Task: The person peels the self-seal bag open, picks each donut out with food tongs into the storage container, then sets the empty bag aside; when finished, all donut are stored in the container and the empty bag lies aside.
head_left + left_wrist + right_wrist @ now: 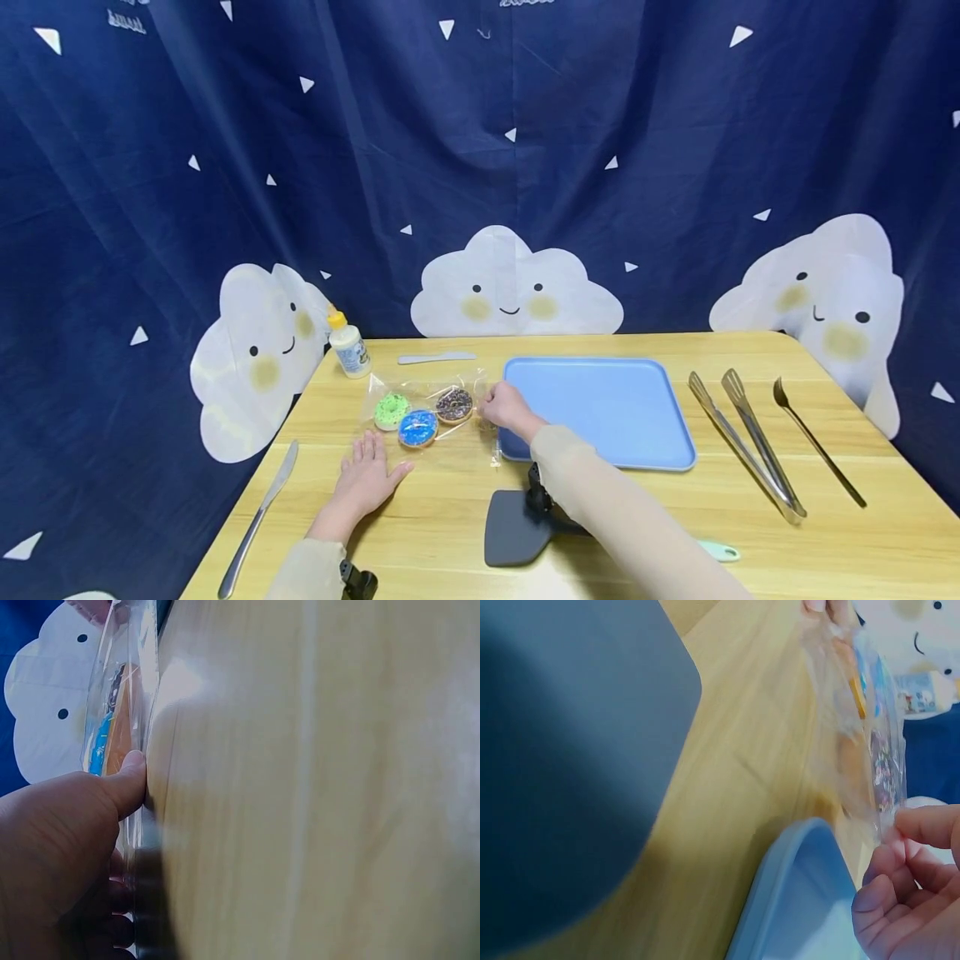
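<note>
A clear plastic bag (pixel 450 454) lies on the table with toy donuts inside: a green-iced donut (pixel 392 411), a blue-iced donut (pixel 417 427) and a dark sprinkled donut (pixel 454 406). Another brownish piece is partly covered by my right hand (pixel 506 406), which pinches the bag's right edge between thumb and finger. In the right wrist view, that hand's thumb (pixel 928 823) presses on the plastic. My left hand (pixel 366 479) rests at the bag's lower left with straight, spread fingers. Its thumb (pixel 133 776) touches the plastic in the left wrist view.
A blue tray (pixel 600 408) sits right of the bag. A dark spatula (pixel 513 529) lies under my right forearm. Around them are tongs (pixel 757 450), a fork (pixel 817 442), a table knife (pixel 262 508), a pale knife (pixel 437 357) and a yellow-capped bottle (pixel 349 348).
</note>
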Demonstrator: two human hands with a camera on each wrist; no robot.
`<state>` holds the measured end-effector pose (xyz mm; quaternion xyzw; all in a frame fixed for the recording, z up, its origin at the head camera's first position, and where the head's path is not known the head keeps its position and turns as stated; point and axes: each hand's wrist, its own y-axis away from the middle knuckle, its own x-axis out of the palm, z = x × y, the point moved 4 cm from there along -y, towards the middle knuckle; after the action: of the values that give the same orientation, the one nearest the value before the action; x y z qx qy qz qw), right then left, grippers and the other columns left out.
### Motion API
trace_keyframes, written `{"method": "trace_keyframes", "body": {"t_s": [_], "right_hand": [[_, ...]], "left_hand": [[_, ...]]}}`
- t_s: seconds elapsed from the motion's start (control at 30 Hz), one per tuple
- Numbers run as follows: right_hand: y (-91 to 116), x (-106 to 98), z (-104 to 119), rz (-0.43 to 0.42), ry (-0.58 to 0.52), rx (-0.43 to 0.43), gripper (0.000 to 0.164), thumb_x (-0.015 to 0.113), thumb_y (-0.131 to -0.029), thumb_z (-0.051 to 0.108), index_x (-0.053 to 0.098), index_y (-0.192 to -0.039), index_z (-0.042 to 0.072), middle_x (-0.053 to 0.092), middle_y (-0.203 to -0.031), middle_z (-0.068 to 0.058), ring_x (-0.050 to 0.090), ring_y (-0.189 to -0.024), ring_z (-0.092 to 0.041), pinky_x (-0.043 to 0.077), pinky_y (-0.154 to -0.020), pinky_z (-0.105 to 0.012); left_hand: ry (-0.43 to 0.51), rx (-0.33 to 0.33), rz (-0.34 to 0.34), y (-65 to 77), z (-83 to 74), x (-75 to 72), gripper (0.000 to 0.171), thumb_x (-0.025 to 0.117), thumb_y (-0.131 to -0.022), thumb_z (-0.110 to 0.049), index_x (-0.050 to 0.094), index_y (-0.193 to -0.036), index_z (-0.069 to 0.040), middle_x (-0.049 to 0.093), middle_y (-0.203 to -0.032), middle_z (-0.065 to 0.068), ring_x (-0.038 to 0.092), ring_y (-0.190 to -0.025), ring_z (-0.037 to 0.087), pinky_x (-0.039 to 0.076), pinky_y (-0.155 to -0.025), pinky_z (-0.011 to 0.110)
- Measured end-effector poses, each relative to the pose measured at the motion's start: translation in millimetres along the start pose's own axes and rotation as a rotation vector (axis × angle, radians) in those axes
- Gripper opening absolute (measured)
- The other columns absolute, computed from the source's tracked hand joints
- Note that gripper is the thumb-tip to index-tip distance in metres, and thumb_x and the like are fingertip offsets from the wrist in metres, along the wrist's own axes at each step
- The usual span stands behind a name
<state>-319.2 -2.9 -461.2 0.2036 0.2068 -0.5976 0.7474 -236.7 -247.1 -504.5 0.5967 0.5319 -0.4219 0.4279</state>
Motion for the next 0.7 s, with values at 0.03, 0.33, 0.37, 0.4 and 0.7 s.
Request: {"method": "trace_keyframes", "body": {"t_s": [0.03, 0.33, 0.37, 0.4, 0.7], "right_hand": [[0, -1, -2, 0.005, -0.027, 0.006, 0.037, 0.06, -0.078, -0.003, 0.041, -0.051, 0.012, 0.042, -0.05, 0.004, 0.037, -0.046, -0.01, 0.035, -0.046, -0.022], [0, -10, -12, 0.035, -0.155, 0.085, 0.024, 0.06, -0.082, -0.003, 0.05, -0.061, 0.005, 0.057, -0.065, -0.005, 0.04, -0.047, -0.01, 0.031, -0.039, -0.019], [0, -11, -15, 0.034, -0.154, 0.096, 0.03, 0.06, -0.083, -0.002, 0.046, -0.057, 0.008, 0.053, -0.06, -0.003, 0.038, -0.045, -0.01, 0.029, -0.039, -0.02], [-1, -12, -17, 0.035, -0.153, 0.105, 0.035, 0.059, -0.083, -0.001, 0.043, -0.055, 0.01, 0.05, -0.056, -0.001, 0.037, -0.044, -0.01, 0.028, -0.038, -0.02], [1, -17, -28, -0.009, -0.146, 0.153, 0.026, 0.061, -0.082, 0.002, 0.049, -0.06, 0.008, 0.061, -0.069, -0.014, 0.044, -0.048, -0.013, 0.032, -0.039, -0.02]], "left_hand": [[0.002, -0.001, 0.002, 0.3, -0.8, -0.6, 0.09, 0.044, -0.092, -0.055, 0.016, -0.14, 0.016, 0.01, -0.146, 0.035, 0.008, -0.133, 0.052, 0.009, -0.102, 0.067], [-0.004, 0.001, 0.012, 0.1, -1.9, -1.0, 0.089, 0.044, -0.092, -0.054, 0.017, -0.139, 0.017, 0.01, -0.145, 0.036, 0.009, -0.132, 0.053, 0.011, -0.101, 0.067], [-0.003, 0.001, 0.014, 0.1, -1.5, -0.8, 0.089, 0.044, -0.092, -0.054, 0.017, -0.139, 0.017, 0.01, -0.145, 0.036, 0.008, -0.132, 0.053, 0.01, -0.101, 0.067], [-0.001, 0.002, 0.014, 0.2, -1.4, -1.0, 0.09, 0.044, -0.092, -0.054, 0.017, -0.139, 0.017, 0.01, -0.145, 0.036, 0.008, -0.131, 0.053, 0.01, -0.101, 0.067], [0.005, 0.0, 0.016, -0.1, -0.1, -0.9, 0.089, 0.044, -0.092, -0.054, 0.015, -0.14, 0.016, 0.009, -0.145, 0.035, 0.007, -0.132, 0.052, 0.009, -0.102, 0.067]]}}
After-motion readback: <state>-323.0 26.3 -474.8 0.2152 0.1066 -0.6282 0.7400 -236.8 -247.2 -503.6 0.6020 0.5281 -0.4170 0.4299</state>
